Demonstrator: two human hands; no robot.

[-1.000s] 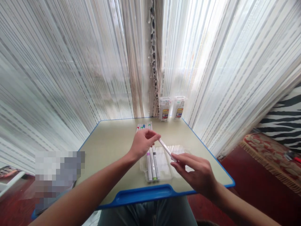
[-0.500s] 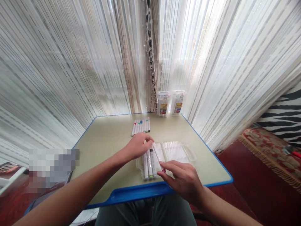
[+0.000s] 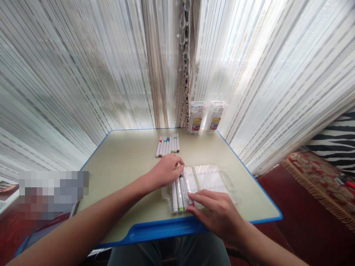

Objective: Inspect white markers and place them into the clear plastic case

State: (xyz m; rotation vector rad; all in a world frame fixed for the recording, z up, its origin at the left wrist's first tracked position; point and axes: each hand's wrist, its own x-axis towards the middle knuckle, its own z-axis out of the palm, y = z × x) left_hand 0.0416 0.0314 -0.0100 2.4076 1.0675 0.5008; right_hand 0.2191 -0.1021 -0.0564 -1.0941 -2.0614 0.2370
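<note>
On my head feed, the white, round plastic marker with a magenta end [image 3: 188, 186] lies over the left half of the open, clear plastic case [image 3: 196, 178], long axis running near to far, its far end leaning slightly left. The right hand [image 3: 220, 208] is at the near end: forefinger and thumb a little parted, the magenta end between them, a light hold as I read it. The left hand [image 3: 165, 170] is at the far end, thumb and forefinger bent almost together; I cannot tell whether they pinch it or only touch. So the marker lies between both sets of fingers, each hand close to one end. Just left of it, roughly parallel, I note the white marker with a black band [image 3: 183, 187], then the white marker with a lime-green end [image 3: 179, 194]; these bound that side. Bare case floor to the right. Well beyond, on the pale, blue-edged counter [image 3: 124, 159], a row of white, colour-banded markers [image 3: 167, 146] and two upright clear plastic cases [image 3: 197, 120], all outside the working spot. Only the left wrist hides some of the case from me.
</note>
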